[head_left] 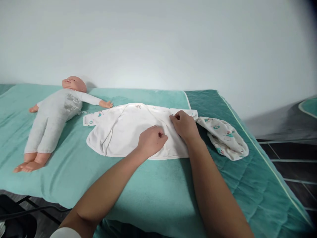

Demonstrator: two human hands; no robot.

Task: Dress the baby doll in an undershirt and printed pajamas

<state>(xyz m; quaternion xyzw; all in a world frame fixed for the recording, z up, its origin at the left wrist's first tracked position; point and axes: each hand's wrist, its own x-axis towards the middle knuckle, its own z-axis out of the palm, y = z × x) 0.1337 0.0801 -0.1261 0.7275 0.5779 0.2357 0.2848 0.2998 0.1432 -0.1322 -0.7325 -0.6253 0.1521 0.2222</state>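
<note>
A white baby shirt (128, 132) lies spread on the bed with its front panels folded apart, a small label at the neck and printed figures on the sleeves. My left hand (152, 141) is closed over the middle right of the shirt; its fingertips are turned down, so what they hold is hidden. Close by, my right hand (183, 125) is closed in a pinch on the cloth near the shirt's right sleeve. Beside that sleeve lies a crumpled printed cloth (226, 137), white with green and pink figures.
A baby doll (58, 112) with a white cloth body lies on its back at the left, one hand near the shirt's left sleeve. Light green fabric (99, 185) covers a darker quilted sheet (247, 185). A white wall (158, 43) stands behind. Below left is a dark cable (37, 209).
</note>
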